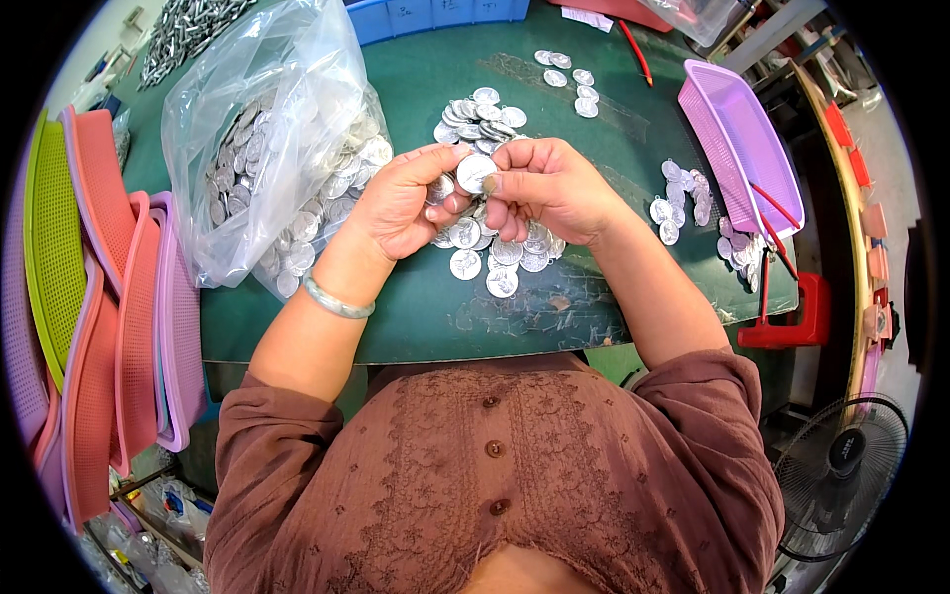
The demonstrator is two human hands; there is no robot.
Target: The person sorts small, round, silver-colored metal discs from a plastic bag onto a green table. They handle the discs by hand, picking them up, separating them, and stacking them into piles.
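- I hold one round silver disc (pixel 477 173) right above the middle of the disc pile (pixel 482 114).
- Its broad face is turned up toward my head; being round, it shows me no clear long axis, and I cannot tell which way its design points.
- My left hand (pixel 408 198), on the pile's left side, pinches the disc's left edge, thumb and fingers drawn in close.
- My right hand (pixel 549 188), on the pile's right side, grips the opposite edge, thumb on the face and the other fingers curled.
- Left of the pile, a clear plastic bag (pixel 193 148) holds a great many similar discs.
- Right of the pile stands a purple basket (pixel 727 124), its inner wall and floor in view; red handles (pixel 776 205) lie over its near end.
- Between that basket and the pile lies a loose disc cluster (pixel 676 193).
- Beyond the pile is a blue bin (pixel 435 22), its contents out of my view.
- Far left of the pile, pink baskets (pixel 104 148) and a lime-green basket (pixel 51 257) are tipped on their sides, packed together.
- The pile rests on a green tabletop (pixel 406 322).
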